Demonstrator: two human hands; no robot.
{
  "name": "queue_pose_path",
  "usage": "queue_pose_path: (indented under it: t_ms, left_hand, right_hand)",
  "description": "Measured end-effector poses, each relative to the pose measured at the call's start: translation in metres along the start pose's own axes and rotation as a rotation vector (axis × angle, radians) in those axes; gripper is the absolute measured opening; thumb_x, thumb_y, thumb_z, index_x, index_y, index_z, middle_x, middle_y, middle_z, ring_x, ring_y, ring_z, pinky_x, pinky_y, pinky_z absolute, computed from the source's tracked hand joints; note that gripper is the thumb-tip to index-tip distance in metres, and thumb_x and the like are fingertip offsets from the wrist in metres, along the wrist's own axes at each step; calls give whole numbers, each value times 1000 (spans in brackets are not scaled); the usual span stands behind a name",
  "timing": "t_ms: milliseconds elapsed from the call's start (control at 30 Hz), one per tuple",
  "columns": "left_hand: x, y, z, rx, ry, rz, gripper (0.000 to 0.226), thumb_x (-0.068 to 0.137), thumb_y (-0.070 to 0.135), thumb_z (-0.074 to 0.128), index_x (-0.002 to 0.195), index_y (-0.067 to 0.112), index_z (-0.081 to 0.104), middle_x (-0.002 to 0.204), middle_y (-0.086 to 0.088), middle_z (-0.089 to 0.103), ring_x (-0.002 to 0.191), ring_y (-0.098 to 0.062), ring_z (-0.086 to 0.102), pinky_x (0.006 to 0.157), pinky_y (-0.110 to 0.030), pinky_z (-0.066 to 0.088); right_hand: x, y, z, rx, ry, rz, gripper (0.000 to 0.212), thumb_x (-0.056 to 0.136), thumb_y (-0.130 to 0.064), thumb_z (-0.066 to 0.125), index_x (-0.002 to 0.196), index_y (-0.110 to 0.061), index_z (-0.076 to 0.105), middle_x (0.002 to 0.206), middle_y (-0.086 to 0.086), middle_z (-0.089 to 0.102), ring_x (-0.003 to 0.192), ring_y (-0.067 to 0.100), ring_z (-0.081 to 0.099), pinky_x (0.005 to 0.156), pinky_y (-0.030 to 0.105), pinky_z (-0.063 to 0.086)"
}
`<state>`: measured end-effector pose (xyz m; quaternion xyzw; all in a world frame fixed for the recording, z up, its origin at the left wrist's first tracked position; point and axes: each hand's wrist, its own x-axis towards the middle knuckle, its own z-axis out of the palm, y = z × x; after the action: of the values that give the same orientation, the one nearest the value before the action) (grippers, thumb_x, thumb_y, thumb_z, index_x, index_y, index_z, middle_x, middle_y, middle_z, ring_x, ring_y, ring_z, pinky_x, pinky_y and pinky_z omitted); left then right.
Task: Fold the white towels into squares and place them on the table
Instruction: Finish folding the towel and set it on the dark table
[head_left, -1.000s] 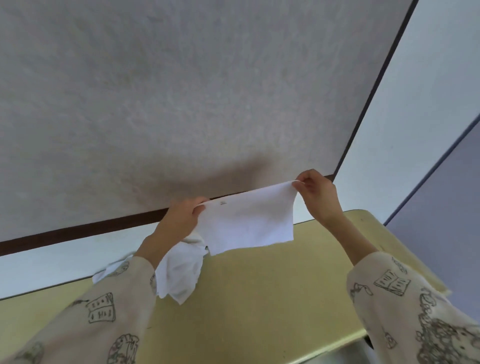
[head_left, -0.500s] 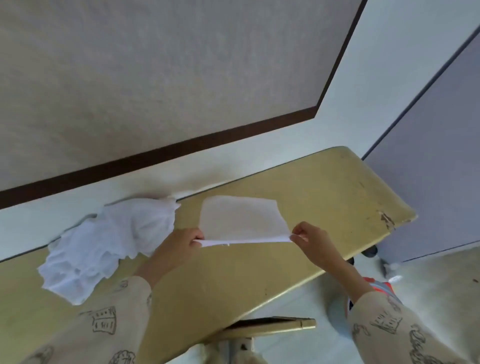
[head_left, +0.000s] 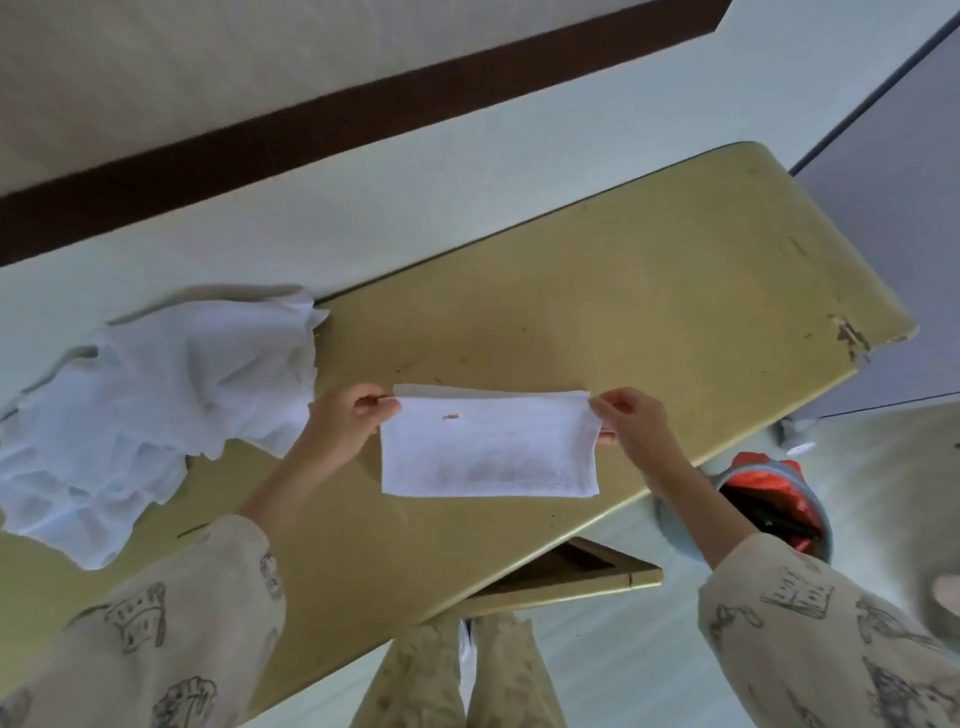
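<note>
Both hands are pinching the same towel: the left hand (head_left: 347, 422) has its thumb and fingers closed on the upper left corner, and the right hand (head_left: 626, 420) pinches the upper right corner the same way. The folded towel (head_left: 488, 451) is stretched out between them as a wide white rectangle, looks doubled over, with a second layer's edge peeking out along the top. There's a tiny reddish mark near its upper left. It sits over the middle of the yellowish table (head_left: 649, 291); can't really tell if the lower edge is flat on the surface or just hanging above it.

Off to the left, just beside the left hand, there's a crumpled pile of white towels (head_left: 150, 410) lying on the table, bunched up against the wall (head_left: 363, 208). The table's right corner has chipped paint. Below the table's near edge on the right there's a round bin (head_left: 769, 509) with something red inside. Sleeves (head_left: 171, 623) are pale with little drawn doodles on them, and the person's legs show at the bottom in the same print.
</note>
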<state>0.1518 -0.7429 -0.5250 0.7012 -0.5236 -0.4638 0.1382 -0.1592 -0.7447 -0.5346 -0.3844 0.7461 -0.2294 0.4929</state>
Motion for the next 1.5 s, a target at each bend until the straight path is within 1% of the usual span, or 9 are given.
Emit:
queue_pose_path:
  t_ms: [67,233,400,567,833,1033,1167,1367,1500]
  left_hand:
    - [19,-2,7,16,24,-15,16,87,29,62,95,16,64,86,-8,67,82,-22,63,78,-32,48]
    - [53,-14,24,13,32,-60,22,87,24,62,103,9,66,92,-3,65,87,-15,59,68,-11,38]
    - [60,-21,24,-14,12,-32,19,88,19,60,105,12,64,94,1,64,89,-14,58,69,-11,38]
    - [57,-23,25,54,50,18,14,90,15,56,103,13,61,84,12,57,77,2,51,66,-9,35]
    - [57,-19,30,61,130,21,13,87,16,61,98,12,68,91,3,63,86,-11,56,70,-8,36]
    - [54,-18,32,54,158,50,14,87,17,62,98,10,68,85,2,64,78,-14,58,77,-24,43]
    - [55,-22,32,46,180,26,10,87,18,62,94,11,64,84,3,62,84,-18,60,81,-32,50]
    - [54,-31,31,163,179,85,17,88,19,60,100,8,62,92,-3,62,84,-16,56,79,-28,43]
    - [54,-25,35,450,263,184,20,88,25,59,104,14,62,101,-6,60,100,-25,52,85,-39,42]
  right_hand:
    - [16,6,8,8,44,7,17,87,-6,58,72,-14,58,69,4,59,69,23,57,72,41,53]
    - [40,23,19,-25,88,15,18,87,-8,60,70,-16,57,69,4,58,71,23,55,74,44,53]
    - [47,31,19,-30,92,2,18,84,-12,62,69,-20,58,71,5,60,70,23,55,72,46,52]
    - [44,30,19,-73,81,-37,15,83,-11,63,71,-21,61,85,25,64,69,25,56,73,49,53]
    - [41,27,24,-77,126,-58,5,86,-14,61,86,-14,66,76,6,66,59,23,57,63,46,54]
    - [41,28,26,-73,182,-74,15,87,-22,61,96,-16,72,71,-6,63,54,10,52,57,30,47]
    - [42,30,26,-6,170,-62,21,90,-17,55,109,-20,63,66,-5,58,44,4,50,55,27,43]
    - [43,32,24,85,189,-10,17,86,-12,60,103,-11,61,88,7,68,69,19,61,57,27,44]
    - [43,25,25,-8,198,-39,12,86,-15,62,95,-14,68,86,2,68,79,17,63,68,25,49]
